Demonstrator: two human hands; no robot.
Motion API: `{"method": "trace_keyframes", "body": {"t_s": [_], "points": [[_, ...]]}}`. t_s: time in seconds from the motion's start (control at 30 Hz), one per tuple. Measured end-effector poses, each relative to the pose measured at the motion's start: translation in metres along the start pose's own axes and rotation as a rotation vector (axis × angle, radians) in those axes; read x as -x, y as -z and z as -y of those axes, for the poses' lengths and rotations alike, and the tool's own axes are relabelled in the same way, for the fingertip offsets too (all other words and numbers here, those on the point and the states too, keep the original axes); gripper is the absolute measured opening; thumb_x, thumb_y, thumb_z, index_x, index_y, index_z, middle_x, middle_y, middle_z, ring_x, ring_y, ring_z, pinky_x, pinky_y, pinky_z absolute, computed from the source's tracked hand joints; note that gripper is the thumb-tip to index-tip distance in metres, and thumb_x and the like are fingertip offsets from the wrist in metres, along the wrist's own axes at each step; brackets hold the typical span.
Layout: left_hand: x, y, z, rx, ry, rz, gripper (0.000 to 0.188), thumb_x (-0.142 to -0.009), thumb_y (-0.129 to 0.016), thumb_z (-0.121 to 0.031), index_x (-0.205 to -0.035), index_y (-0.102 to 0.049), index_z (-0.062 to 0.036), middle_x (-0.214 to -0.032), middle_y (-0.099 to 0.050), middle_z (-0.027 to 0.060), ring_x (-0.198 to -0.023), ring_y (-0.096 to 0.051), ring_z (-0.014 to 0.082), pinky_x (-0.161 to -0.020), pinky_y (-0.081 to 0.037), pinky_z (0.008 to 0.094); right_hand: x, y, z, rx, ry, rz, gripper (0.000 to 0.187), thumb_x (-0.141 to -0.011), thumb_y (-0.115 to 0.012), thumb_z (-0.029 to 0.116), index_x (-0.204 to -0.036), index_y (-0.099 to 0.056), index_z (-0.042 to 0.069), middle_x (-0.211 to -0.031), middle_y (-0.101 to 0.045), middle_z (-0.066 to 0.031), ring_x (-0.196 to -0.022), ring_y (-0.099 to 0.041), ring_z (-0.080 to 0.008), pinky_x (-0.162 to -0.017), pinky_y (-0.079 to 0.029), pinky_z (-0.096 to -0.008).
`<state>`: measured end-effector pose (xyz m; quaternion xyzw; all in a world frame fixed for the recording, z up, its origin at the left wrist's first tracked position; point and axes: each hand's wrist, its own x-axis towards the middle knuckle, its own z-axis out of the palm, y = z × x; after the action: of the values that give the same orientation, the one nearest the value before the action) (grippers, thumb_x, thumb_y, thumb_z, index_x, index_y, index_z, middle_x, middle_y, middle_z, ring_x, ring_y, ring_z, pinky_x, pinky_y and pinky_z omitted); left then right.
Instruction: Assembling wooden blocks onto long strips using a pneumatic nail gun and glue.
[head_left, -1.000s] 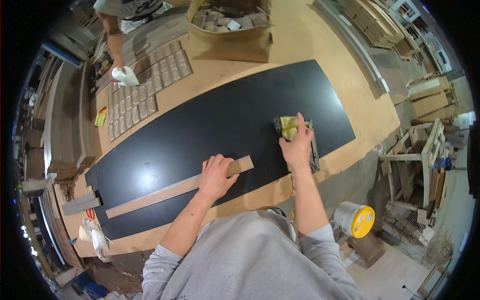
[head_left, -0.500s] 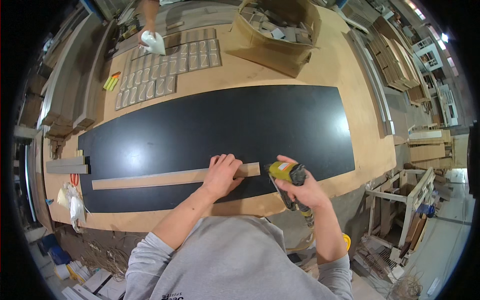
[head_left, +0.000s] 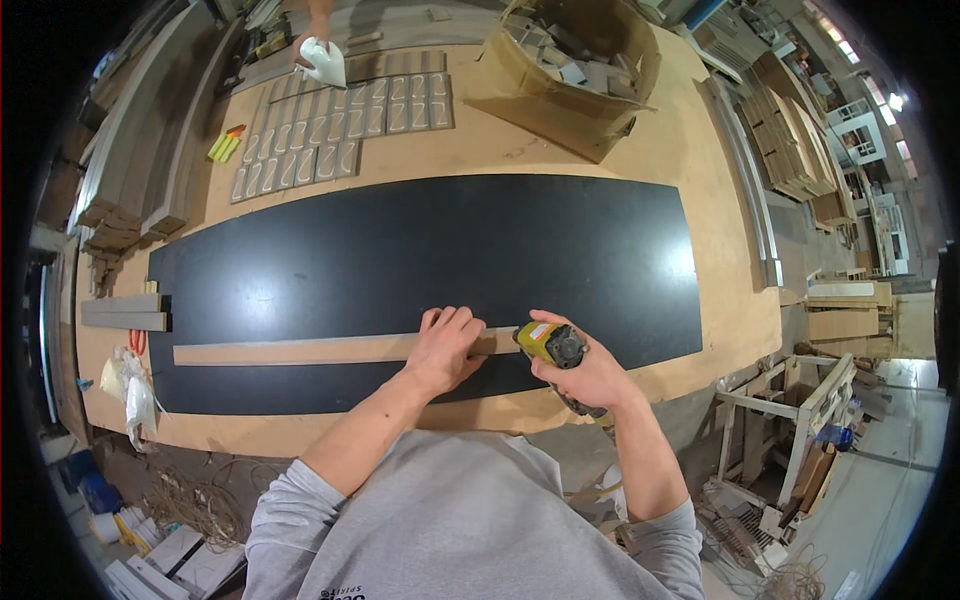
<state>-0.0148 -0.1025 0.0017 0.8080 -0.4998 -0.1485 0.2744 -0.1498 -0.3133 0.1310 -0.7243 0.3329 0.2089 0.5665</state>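
Note:
A long, narrow wooden strip (head_left: 290,349) lies along the near side of a large black panel (head_left: 440,250). My left hand (head_left: 446,349) grips the strip towards its right end, with the fingers curled over its far edge. My right hand (head_left: 590,372) is wrapped around a yellow-green and black nail gun (head_left: 550,345). The tool's nose is at the strip's right end; whether it touches the wood is hidden.
Across the table (head_left: 715,310), a co-worker's hand (head_left: 318,28) holds a white bottle (head_left: 325,64) over small boards (head_left: 330,125) with looping pale lines. A cardboard box (head_left: 560,85) holds offcuts. Grey strips (head_left: 125,313), red-handled scissors (head_left: 138,342) and a plastic bag (head_left: 140,405) sit left.
My right hand has brought the nail gun leftward onto the strip's right end. My left hand keeps its hold on the strip. The co-worker's bottle has shifted slightly.

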Motion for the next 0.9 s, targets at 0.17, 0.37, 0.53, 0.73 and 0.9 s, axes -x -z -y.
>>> {"method": "trace_keyframes", "body": {"t_s": [0.17, 0.37, 0.53, 0.73, 0.9], "points": [[0.000, 0.000, 0.000, -0.012, 0.015, 0.017, 0.047, -0.078, -0.089, -0.018, -0.119, -0.066, -0.0096, -0.114, -0.059, 0.0087, -0.116, -0.059, 0.0307, -0.108, -0.041, 0.0480, 0.003, -0.005, 0.006, -0.042, 0.005, -0.038, 0.073, -0.090, -0.081, 0.016, -0.158, -0.055, 0.025, -0.092, -0.066, 0.0030, -0.064, -0.055, -0.0067, -0.061, -0.049, -0.0261], [-0.001, -0.002, 0.000, -0.042, 0.026, 0.035, 0.049, -0.079, -0.089, -0.019, -0.122, -0.066, -0.0102, -0.116, -0.060, 0.0089, -0.119, -0.058, 0.0313, -0.110, -0.041, 0.0491, 0.011, -0.006, -0.014, -0.009, 0.060, 0.013, 0.072, -0.092, -0.081, 0.017, -0.158, -0.055, 0.025, -0.088, -0.065, 0.0028, -0.063, -0.055, -0.0067, -0.060, -0.049, -0.0263], [0.000, 0.001, -0.002, -0.051, 0.022, 0.037, 0.049, -0.080, -0.088, -0.020, -0.123, -0.066, -0.0101, -0.117, -0.060, 0.0093, -0.120, -0.058, 0.0315, -0.110, -0.041, 0.0493, 0.014, -0.010, -0.015, 0.019, 0.072, -0.019, 0.072, -0.092, -0.080, 0.017, -0.159, -0.055, 0.026, -0.091, -0.068, 0.0016, -0.063, -0.056, -0.0073, -0.060, -0.050, -0.0272], [-0.001, 0.000, 0.000, -0.040, 0.018, 0.045, 0.049, -0.081, -0.088, -0.021, -0.123, -0.066, -0.0099, -0.117, -0.060, 0.0094, -0.120, -0.058, 0.0320, -0.111, -0.041, 0.0495, 0.017, -0.012, -0.011, 0.069, 0.082, -0.041, 0.075, -0.092, -0.081, 0.018, -0.161, -0.052, 0.027, -0.095, -0.069, 0.0007, -0.067, -0.058, -0.0077, -0.063, -0.052, -0.0274], [0.001, -0.002, 0.003, -0.014, 0.021, 0.038, 0.050, -0.080, -0.089, -0.021, -0.124, -0.066, -0.0107, -0.117, -0.060, 0.0089, -0.123, -0.056, 0.0319, -0.110, -0.041, 0.0497, 0.014, -0.019, -0.008, -0.004, 0.112, -0.028, 0.076, -0.092, -0.082, 0.021, -0.161, -0.051, 0.028, -0.095, -0.068, 0.0017, -0.067, -0.058, -0.0076, -0.064, -0.052, -0.0269]]}}
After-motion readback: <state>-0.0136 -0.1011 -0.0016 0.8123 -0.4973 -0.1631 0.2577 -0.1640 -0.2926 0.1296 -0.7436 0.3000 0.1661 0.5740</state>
